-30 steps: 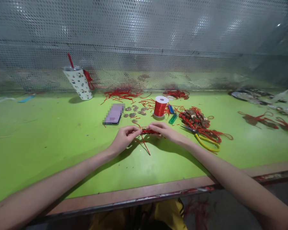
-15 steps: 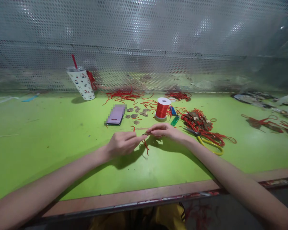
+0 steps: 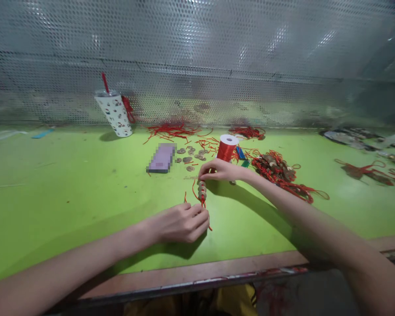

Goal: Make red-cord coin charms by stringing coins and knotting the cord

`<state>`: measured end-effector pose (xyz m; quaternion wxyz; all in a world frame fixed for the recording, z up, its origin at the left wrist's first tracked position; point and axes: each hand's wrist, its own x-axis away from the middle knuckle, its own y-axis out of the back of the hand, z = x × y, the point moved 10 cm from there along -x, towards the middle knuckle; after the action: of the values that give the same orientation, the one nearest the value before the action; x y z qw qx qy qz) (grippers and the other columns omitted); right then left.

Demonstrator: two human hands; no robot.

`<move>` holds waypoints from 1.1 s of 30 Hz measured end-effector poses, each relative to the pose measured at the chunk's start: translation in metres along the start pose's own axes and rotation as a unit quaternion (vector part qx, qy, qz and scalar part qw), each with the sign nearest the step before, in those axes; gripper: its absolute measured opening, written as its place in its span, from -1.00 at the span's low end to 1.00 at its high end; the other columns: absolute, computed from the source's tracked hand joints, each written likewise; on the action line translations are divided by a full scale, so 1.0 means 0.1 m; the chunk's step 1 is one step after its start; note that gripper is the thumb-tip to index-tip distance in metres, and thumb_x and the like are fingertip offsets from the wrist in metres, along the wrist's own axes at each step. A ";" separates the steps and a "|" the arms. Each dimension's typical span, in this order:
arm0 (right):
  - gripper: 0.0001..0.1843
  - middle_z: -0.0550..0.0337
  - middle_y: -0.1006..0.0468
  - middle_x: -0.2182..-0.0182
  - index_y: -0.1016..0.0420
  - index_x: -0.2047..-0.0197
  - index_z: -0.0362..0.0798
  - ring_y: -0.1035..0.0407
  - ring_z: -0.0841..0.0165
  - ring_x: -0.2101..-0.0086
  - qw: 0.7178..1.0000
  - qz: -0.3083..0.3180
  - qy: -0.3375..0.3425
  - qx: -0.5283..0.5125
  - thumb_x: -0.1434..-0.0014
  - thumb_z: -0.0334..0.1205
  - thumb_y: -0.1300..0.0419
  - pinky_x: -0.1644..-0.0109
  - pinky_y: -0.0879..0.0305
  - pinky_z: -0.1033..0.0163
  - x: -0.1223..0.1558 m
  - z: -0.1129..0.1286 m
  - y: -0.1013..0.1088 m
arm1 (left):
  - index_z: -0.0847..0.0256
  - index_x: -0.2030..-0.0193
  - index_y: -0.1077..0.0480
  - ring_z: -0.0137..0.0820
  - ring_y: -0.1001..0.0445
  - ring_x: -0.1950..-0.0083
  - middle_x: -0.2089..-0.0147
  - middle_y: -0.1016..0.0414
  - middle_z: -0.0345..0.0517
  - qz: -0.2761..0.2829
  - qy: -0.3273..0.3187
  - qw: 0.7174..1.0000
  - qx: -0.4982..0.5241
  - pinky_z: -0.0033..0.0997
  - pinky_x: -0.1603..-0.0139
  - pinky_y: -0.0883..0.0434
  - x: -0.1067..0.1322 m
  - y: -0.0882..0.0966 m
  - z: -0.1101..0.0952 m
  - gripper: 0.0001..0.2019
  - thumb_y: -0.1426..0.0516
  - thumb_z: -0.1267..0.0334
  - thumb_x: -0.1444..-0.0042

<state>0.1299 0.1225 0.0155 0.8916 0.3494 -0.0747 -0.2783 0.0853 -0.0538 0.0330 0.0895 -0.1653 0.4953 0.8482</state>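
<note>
A string of coins point(image 3: 202, 190), several brass-coloured discs tied in a row with red cord, stretches between my two hands above the green table. My left hand point(image 3: 188, 223) is closed on its near end, where red cord ends stick out past the fingers. At the far end, my right hand point(image 3: 216, 170) pinches the top of the string between thumb and fingers. Just behind the right hand stands a spool of red cord point(image 3: 226, 150), its lower part hidden. Loose coins point(image 3: 187, 159) lie to the left of the spool.
A phone point(image 3: 162, 159) lies left of the coins. Behind it stands a patterned cup with a straw point(image 3: 114, 115). To the right are a pile of corded coins point(image 3: 274, 167) and a green lighter point(image 3: 246, 163). A perforated metal panel point(image 3: 184, 52) closes off the back.
My left hand has come nearer and slightly right, and my right hand has turned with its fingers pointing down. The coin string, mostly hidden before, now shows stretched between them.
</note>
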 end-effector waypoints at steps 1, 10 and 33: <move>-0.78 0.07 -0.66 0.22 -0.62 0.14 -0.15 -0.50 0.33 0.23 1.000 0.007 0.006 0.008 -0.33 -0.17 -0.22 0.10 -0.39 0.22 -0.04 0.00 0.00 | 0.35 0.22 -0.47 -0.39 -0.47 0.40 0.33 -0.56 -0.05 0.001 -0.001 1.000 0.007 -0.41 0.53 -0.38 0.00 0.00 -0.02 -0.76 0.02 0.53 -0.33; -0.83 0.08 -0.66 0.19 -0.60 0.12 -0.12 -0.51 0.35 0.23 0.999 0.018 0.012 0.040 -0.31 -0.21 -0.27 0.08 -0.43 0.21 -0.12 -0.04 -0.03 | 0.38 0.02 -0.45 -0.17 -0.57 0.05 0.10 -0.60 0.16 -0.043 0.138 0.978 0.152 -0.16 0.04 -0.57 0.04 -0.02 0.37 -0.59 0.01 0.04 -0.43; -0.80 -0.03 -0.60 0.22 -0.53 0.24 -0.09 -0.45 0.15 0.17 0.947 -0.169 -0.087 0.259 -0.32 -0.19 -0.14 0.01 -0.35 0.04 0.76 -0.26 0.49 | 0.43 -0.48 -0.07 -0.05 0.08 -0.57 -0.54 0.09 0.36 0.160 0.231 0.920 0.273 -0.04 -0.52 -0.11 0.35 -0.64 0.39 -0.20 0.07 -0.23 -0.37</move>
<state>0.2237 0.1249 0.0241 0.6999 0.5505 -0.1617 -0.4255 0.0658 0.0115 -0.0141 -0.1223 -0.2443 0.7346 0.6210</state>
